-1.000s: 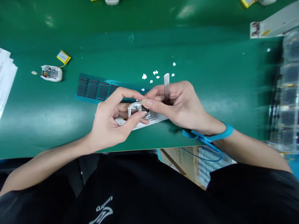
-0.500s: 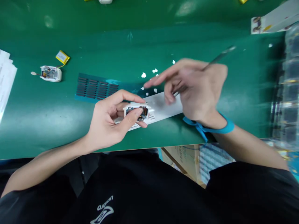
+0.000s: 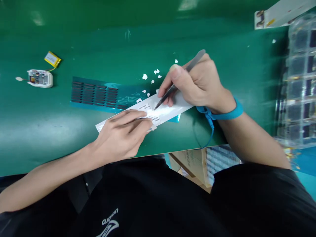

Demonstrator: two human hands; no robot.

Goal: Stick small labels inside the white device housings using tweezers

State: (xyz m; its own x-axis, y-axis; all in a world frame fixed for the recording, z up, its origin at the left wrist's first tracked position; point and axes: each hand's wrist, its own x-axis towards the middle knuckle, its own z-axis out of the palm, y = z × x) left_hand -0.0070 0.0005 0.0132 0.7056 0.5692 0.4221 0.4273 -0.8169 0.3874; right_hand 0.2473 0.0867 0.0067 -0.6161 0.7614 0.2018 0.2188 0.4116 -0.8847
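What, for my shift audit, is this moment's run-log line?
left hand: on long white printed strip; right hand: holding slender grey metal tweezers, pointed at strip

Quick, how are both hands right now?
Left hand: over the white strip; can't tell whether its grip holds anything underneath.
Right hand: closed on tweezers, tips pointing at the strip.

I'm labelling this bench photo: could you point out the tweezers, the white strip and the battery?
tweezers (image 3: 167, 94), head view: the bare metal between fingers and tip.
white strip (image 3: 168, 112), head view: the blank part right of the print.
battery (image 3: 52, 59), head view: the middle of its pale face.
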